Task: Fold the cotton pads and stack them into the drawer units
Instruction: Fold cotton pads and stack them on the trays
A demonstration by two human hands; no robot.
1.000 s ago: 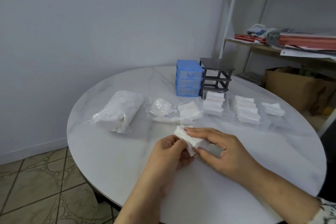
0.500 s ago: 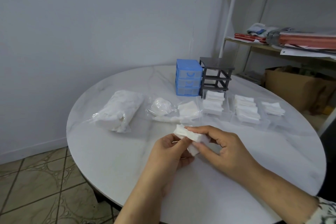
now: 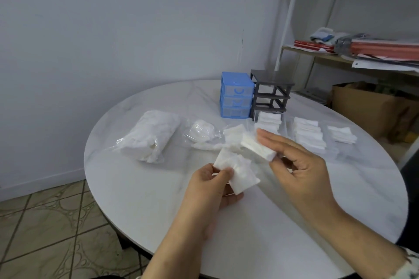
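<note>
Above the near middle of the surface (image 3: 140, 199), I've just split what was one bundle: my right hand (image 3: 301, 170) lifts away pinching a folded pad (image 3: 257, 147), my left hand (image 3: 210, 186) pinches a flat pad (image 3: 235, 171). Folded one's ready for stacking; the blue drawer unit (image 3: 237, 95) waits at the far edge.

soft even light, slight wide-angle warp
</note>
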